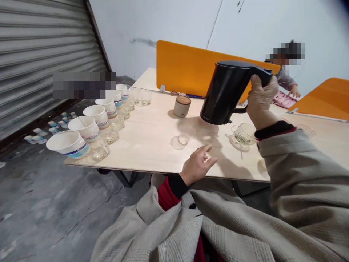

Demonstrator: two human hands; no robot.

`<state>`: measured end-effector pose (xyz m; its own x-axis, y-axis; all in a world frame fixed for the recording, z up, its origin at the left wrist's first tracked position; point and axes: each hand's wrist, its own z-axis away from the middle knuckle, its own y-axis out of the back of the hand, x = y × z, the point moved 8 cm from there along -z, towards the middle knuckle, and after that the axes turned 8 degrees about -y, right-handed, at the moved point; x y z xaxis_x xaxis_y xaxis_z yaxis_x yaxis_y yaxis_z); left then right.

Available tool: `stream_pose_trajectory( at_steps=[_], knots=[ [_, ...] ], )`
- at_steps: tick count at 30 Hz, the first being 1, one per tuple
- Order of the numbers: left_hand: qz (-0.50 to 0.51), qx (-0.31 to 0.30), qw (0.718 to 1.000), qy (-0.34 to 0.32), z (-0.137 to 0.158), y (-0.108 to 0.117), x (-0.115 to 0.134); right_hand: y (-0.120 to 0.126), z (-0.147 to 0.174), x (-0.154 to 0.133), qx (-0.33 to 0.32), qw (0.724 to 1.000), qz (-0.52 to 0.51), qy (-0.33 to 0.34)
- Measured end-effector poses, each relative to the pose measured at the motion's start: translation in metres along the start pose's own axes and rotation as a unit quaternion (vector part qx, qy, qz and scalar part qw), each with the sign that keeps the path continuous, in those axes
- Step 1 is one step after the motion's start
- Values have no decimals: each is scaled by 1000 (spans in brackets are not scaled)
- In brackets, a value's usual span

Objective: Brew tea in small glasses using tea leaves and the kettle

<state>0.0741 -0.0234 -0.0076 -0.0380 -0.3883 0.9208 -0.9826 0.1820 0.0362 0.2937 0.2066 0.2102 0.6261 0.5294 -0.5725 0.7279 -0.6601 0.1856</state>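
Observation:
My right hand [261, 100] grips the handle of a black electric kettle [227, 92] and holds it in the air above the wooden table [152, 145], tilted with its base toward the left. My left hand [199, 163] rests near the table's front edge, fingers spread and holding nothing. Just beyond it a small clear glass [184, 134] stands on a clear saucer. A glass cup with a patterned band [243, 133] sits on another saucer below my right wrist.
A row of paper bowls [68, 144] and small glasses [100, 151] lines the table's left edge. A lidded beige jar [182, 106] stands mid-table before an orange divider [188, 69]. Another person sits at the far right. Several cups lie on the floor by the shutter.

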Motion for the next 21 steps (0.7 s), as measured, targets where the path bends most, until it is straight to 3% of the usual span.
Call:
stream_pose_trajectory(
  at_steps=[3, 6, 11, 21],
  knots=[
    [-19, -14, 1000, 6, 1, 0, 6, -18, -6, 27, 75, 995, 31, -61],
    [-40, -25, 999, 13, 1, 1, 10, -37, -4, 46, 63, 993, 45, -93],
    [-39, -47, 998, 4, 2, -3, 13, -41, 3, 72, 55, 988, 44, -134],
    [-20, -64, 997, -27, 1, -8, 16, -39, 16, 67, -4, 978, 107, -177]
  ],
)
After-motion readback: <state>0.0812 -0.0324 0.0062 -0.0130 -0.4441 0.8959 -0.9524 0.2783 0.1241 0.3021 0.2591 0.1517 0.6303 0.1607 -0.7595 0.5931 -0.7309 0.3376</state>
